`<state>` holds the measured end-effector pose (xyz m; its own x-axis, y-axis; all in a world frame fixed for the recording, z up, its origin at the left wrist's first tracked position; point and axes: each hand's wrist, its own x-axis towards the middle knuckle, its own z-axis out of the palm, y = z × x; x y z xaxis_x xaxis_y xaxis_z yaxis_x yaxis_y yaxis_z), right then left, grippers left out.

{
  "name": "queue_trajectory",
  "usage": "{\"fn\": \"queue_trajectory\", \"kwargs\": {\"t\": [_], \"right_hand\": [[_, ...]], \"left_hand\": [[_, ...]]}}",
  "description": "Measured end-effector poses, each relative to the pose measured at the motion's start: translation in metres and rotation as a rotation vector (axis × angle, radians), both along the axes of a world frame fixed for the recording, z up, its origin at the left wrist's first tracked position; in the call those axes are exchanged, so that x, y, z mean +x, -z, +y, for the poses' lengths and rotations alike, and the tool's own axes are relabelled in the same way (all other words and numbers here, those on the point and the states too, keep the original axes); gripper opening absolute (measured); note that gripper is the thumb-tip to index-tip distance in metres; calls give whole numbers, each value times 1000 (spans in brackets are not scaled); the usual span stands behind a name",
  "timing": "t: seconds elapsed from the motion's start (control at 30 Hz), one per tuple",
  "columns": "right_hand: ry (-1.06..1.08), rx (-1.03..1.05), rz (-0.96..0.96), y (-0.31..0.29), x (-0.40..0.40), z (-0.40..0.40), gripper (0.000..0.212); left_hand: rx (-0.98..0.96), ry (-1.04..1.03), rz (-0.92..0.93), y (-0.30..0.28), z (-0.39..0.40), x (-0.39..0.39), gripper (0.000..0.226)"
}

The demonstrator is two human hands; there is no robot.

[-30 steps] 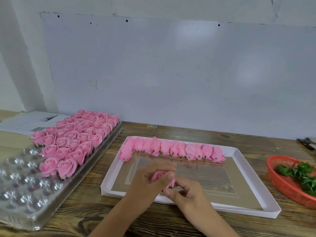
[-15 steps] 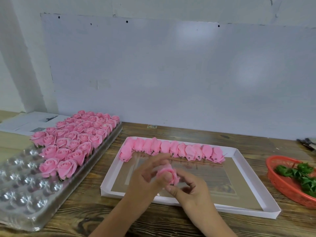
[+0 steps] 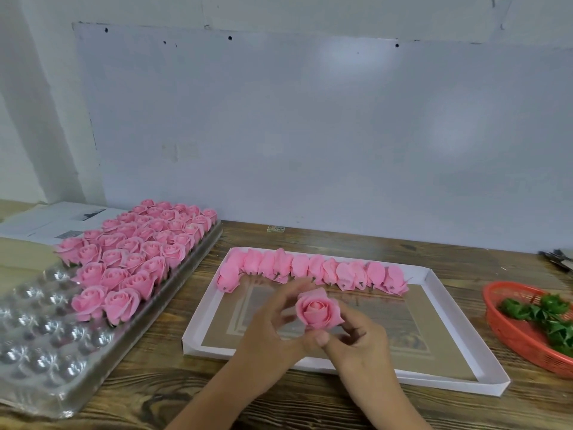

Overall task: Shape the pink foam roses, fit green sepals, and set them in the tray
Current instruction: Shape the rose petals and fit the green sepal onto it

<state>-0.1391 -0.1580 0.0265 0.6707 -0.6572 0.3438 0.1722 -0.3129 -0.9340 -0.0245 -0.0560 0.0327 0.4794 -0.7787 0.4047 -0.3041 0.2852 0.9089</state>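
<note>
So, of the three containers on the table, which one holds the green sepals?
The red basket at the right edge holds the green sepals; the white tray and clear blister tray hold pink roses only.

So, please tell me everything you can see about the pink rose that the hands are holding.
The held rose is one pink bloom, foam-like and matte, with petals spiralling round a tight centre. It faces the camera and is raised above the white tray. The left hand holds its left side, thumb just below it; the right hand holds it from beneath and the right. Its underside is hidden, so whether it carries a green sepal cannot be told.
</note>
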Motion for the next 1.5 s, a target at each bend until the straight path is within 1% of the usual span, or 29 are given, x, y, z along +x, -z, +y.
{"fn": "queue_trajectory", "kwargs": {"t": [0.1, 0.17, 0.27, 0.37, 0.47, 0.57, 0.6, 0.67, 0.73, 0.83, 1.0, 1.17, 1.23, 1.33, 1.4, 1.5], "right_hand": [[20, -45, 46, 3, 1, -2, 39], [34, -60, 79, 5, 2, -1, 40], [15, -50, 79, 7, 2, 1, 43], [-3, -24, 51, 7, 2, 0, 45], [-14, -8, 24, 5, 1, -1, 44], [-21, 18, -30, 3, 2, -1, 31], [-19, 31, -54, 2, 2, -1, 29], [-8, 50, -90, 2, 2, -1, 32], [3, 47, -94, 3, 2, -3, 33], [41, 0, -61, 6, 3, -4, 36], [122, -76, 14, 10, 3, -3, 34], [155, -150, 99, 16, 2, -4, 54], [162, -160, 114, 17, 3, -4, 52], [178, -176, 122, 18, 3, -3, 40], [160, -176, 130, 16, 3, 0, 41], [147, -186, 124, 15, 2, 3, 49]], "left_hand": [[-106, -37, 93, -5, 0, -1, 49], [-165, -68, 94, -9, 1, -1, 42], [-174, -49, 116, -10, 2, 0, 34], [-130, -17, 129, -7, 1, 1, 40], [-108, 17, 90, -6, 0, 1, 36], [-84, 51, 55, -4, -1, 2, 37], [-59, 49, 52, -2, -2, 3, 41], [13, 23, 41, 3, -3, 5, 55], [71, 8, 31, 6, -3, 6, 66], [93, 15, 48, 9, -3, 5, 72], [62, -17, 53, 10, -3, 7, 70], [78, -82, 19, 12, -3, 4, 68], [81, -107, -33, 12, -2, 3, 67], [60, -131, -51, 12, -2, 2, 63], [44, -157, -30, 12, -1, 5, 58], [36, -207, -3, 4, 6, 18, 55]]}}
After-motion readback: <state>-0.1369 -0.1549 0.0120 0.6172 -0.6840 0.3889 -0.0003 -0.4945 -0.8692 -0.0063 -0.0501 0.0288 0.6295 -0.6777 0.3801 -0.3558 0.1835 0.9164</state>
